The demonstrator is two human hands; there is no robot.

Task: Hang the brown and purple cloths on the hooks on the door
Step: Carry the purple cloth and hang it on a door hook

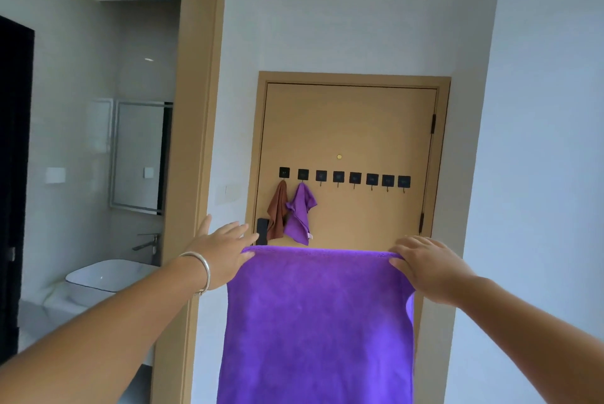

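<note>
A spread cloth (318, 322) hangs nearest, the left hand (219, 251) at its left top corner and the right hand (428, 268) at its right. Far behind, the door (353, 129) carries a row of hooks (343, 177); two hung cloths (291, 212) occupy the leftmost two. A sink (104, 274) lies through the left doorway.

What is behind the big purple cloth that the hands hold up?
Behind the big purple cloth, held by the left hand and right hand, is the door. Its upper part shows, with hooks and two hung cloths. The lower part is covered.
</note>
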